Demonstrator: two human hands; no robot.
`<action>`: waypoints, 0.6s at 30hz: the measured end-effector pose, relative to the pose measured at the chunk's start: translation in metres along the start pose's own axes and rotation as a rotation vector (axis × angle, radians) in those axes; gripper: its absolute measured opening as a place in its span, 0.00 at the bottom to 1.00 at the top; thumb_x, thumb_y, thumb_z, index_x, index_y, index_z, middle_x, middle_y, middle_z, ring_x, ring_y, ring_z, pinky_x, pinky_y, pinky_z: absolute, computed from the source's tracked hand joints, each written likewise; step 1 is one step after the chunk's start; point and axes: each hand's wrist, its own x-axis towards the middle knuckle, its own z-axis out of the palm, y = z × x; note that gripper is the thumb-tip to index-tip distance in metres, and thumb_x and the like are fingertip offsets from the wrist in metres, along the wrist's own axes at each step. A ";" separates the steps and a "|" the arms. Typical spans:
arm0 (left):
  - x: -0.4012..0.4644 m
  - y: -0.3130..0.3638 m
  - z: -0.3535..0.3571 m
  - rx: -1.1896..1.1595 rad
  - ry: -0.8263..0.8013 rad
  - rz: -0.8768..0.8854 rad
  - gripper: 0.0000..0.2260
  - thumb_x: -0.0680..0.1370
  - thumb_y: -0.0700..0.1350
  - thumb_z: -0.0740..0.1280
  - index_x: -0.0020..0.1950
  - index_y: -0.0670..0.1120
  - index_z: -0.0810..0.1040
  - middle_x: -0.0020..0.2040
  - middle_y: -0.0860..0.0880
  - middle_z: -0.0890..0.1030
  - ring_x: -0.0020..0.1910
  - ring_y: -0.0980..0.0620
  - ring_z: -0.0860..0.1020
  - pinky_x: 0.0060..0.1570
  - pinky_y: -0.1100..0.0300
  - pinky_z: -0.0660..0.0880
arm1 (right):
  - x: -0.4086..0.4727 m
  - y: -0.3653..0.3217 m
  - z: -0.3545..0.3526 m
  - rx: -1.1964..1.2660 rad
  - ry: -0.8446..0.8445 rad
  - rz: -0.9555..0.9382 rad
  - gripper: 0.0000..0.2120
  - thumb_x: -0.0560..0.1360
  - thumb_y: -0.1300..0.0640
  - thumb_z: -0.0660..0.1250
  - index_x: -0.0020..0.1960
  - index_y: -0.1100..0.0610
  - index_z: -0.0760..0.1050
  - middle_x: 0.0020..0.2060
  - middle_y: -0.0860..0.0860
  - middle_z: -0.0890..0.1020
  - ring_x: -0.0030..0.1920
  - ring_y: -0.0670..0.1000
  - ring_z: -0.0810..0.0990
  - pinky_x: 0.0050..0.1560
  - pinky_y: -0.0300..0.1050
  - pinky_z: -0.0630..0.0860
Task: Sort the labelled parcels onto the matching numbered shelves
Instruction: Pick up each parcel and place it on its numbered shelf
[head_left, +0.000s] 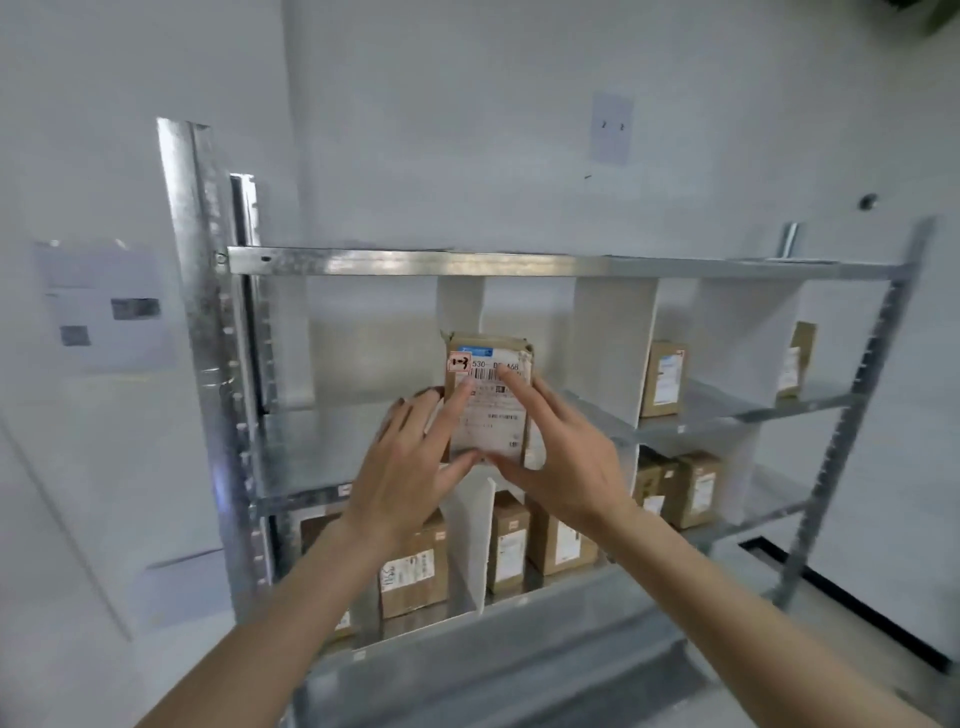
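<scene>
A paper sheet (612, 127) marked with 2 small digits hangs on the white wall (467, 130).

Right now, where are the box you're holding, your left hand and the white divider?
Held parcel (488, 395): head view, on its white label.
Left hand (410, 467): head view, back of hand.
White divider (610, 353): head view, its flat side.

parcel (488, 395) upright on upper shelf (311, 447) | hands (410, 467) before it | boxes (415, 571) below, right

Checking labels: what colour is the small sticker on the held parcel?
Red and white sticker, head view.
</scene>
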 end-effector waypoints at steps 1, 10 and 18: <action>0.011 0.014 0.015 -0.018 -0.005 0.009 0.36 0.77 0.57 0.69 0.80 0.46 0.62 0.63 0.42 0.77 0.61 0.44 0.76 0.60 0.45 0.80 | -0.002 0.020 -0.009 -0.009 0.007 0.006 0.44 0.74 0.36 0.71 0.82 0.36 0.50 0.81 0.50 0.64 0.65 0.57 0.80 0.51 0.54 0.83; 0.109 0.134 0.152 -0.133 -0.021 0.053 0.37 0.77 0.57 0.69 0.82 0.48 0.59 0.64 0.43 0.76 0.62 0.45 0.76 0.60 0.45 0.79 | -0.013 0.201 -0.087 -0.110 0.037 0.060 0.45 0.74 0.37 0.72 0.83 0.37 0.50 0.81 0.51 0.64 0.65 0.56 0.80 0.54 0.55 0.83; 0.179 0.218 0.264 -0.213 -0.036 0.111 0.36 0.78 0.58 0.68 0.82 0.49 0.59 0.65 0.45 0.75 0.62 0.47 0.75 0.59 0.46 0.79 | -0.027 0.341 -0.135 -0.185 0.057 0.107 0.44 0.76 0.35 0.69 0.82 0.33 0.44 0.82 0.50 0.61 0.68 0.54 0.78 0.53 0.52 0.84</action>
